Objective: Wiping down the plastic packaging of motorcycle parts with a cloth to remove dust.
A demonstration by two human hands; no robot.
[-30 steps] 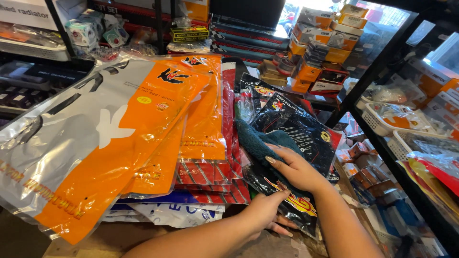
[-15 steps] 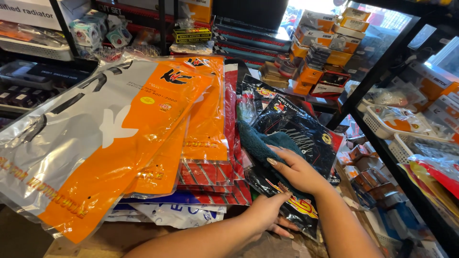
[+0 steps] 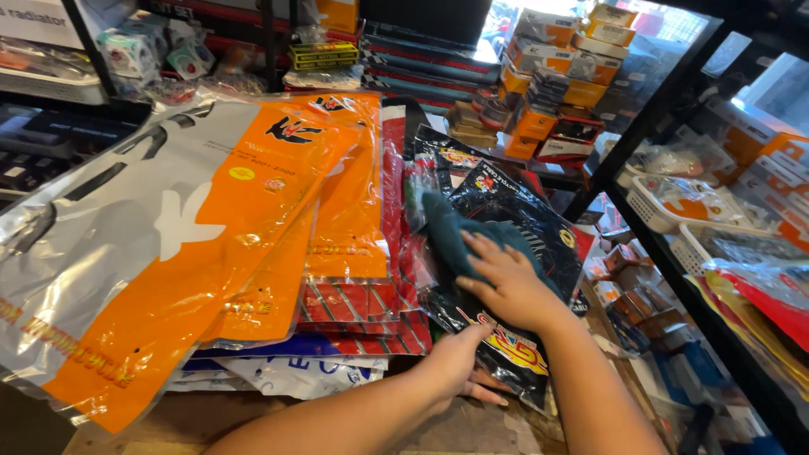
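The teal cloth (image 3: 459,240) lies on a glossy black packet (image 3: 514,253) with red and yellow marks. At nine o'clock from it sit red-striped packets (image 3: 371,307), then an orange packet (image 3: 253,227) beside a silver-grey one (image 3: 93,227). At one o'clock stand orange boxes (image 3: 548,80).

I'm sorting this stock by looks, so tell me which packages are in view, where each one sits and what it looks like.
Black glossy packet: under the right hand and a teal cloth, red-yellow print; left hand grips its lower edge.
Orange and silver flat bag: left, largest, on top.
Red striped packets: middle, beneath the orange ones.
Orange small boxes: stacked behind.
White baskets: right shelf, holding clear bags.
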